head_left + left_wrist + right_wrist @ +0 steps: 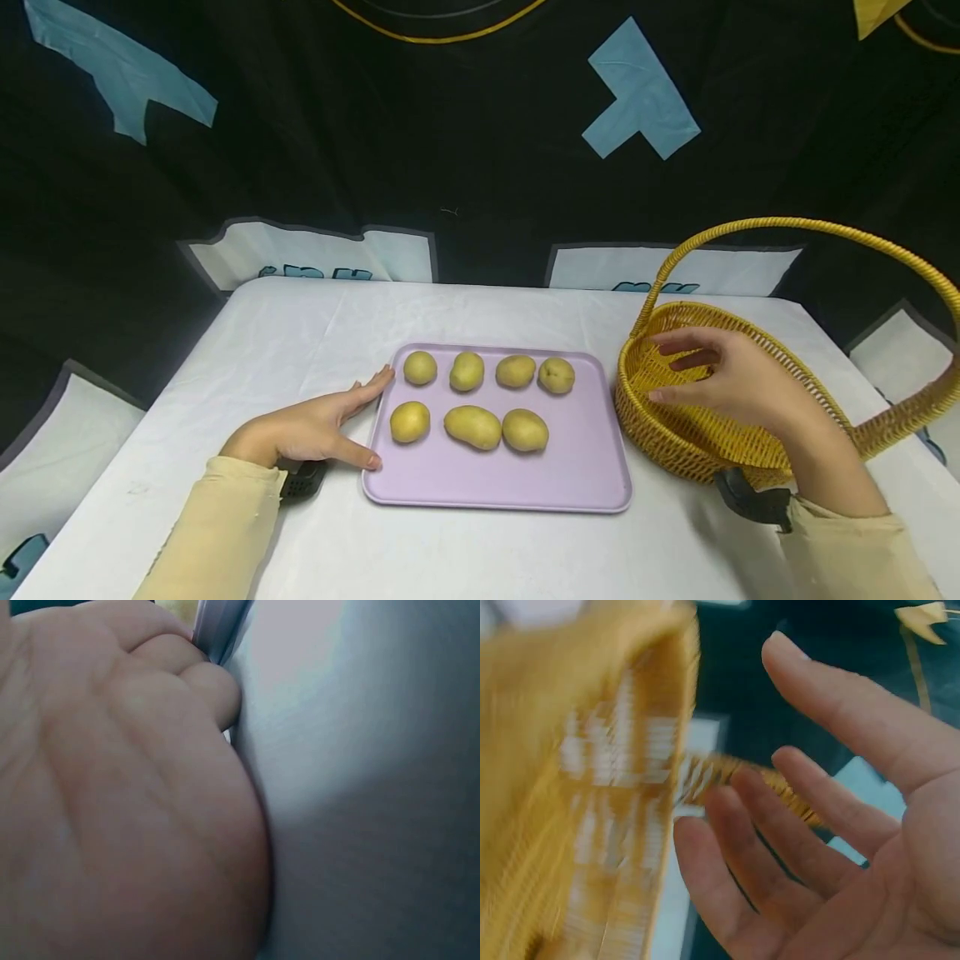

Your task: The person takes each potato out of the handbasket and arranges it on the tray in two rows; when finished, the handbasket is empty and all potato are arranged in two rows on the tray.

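Several yellow potatoes (472, 427) lie in two rows on a lilac tray (465, 487). Spread along the tray's left rim is my left hand (311, 425), its thumb and fingertips right at the edge. The left wrist view shows the palm (135, 802) low against the white cloth. My right hand (738, 379) hovers over a yellow woven basket (660, 446), fingers apart and loosely bent, holding nothing. In the right wrist view the right hand's fingers (795, 874) show beside the basket's blurred wall (622, 795).
The basket's tall arched handle (795, 223) rises around the right forearm. A white cloth (315, 533) covers the table. Behind it hangs a black curtain (450, 167) with blue patches.
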A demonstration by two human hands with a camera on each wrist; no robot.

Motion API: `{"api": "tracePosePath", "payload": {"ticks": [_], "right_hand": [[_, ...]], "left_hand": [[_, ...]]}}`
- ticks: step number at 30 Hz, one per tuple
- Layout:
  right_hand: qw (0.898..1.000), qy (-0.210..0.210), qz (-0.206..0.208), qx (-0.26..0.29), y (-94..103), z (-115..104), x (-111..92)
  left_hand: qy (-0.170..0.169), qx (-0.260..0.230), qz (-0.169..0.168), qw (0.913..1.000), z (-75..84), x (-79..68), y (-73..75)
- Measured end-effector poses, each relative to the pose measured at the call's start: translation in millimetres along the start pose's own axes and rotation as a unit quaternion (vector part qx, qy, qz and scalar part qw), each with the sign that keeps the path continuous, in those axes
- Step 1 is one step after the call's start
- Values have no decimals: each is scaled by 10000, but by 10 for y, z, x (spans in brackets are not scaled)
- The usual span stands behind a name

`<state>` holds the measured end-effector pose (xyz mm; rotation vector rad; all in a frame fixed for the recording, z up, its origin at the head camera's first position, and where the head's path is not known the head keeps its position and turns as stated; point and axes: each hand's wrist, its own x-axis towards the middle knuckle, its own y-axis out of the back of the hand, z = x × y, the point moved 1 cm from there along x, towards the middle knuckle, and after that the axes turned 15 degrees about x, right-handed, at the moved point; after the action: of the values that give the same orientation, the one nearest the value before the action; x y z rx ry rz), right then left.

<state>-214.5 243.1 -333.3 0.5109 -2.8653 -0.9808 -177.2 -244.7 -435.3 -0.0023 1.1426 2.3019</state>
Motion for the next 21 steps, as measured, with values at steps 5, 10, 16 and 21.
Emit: {"api": "tracePosePath", "payload": {"ticks": [5,10,16,21], "right_hand": [[9969,-388,-635,-245,242,210,153],[9885,-667,-1233,-574,447,388,280],[9791,-832,-1365,-1259,662,528,388],[9751,-1022,-1371,-1414,752,631,440]], "left_hand": [[11,9,-8,10000,6,5,7],[4,1,-3,10000,12,7,14],[57,4,24,10000,16,-2,12],[24,-61,38,10000,10,1,-2]]}}
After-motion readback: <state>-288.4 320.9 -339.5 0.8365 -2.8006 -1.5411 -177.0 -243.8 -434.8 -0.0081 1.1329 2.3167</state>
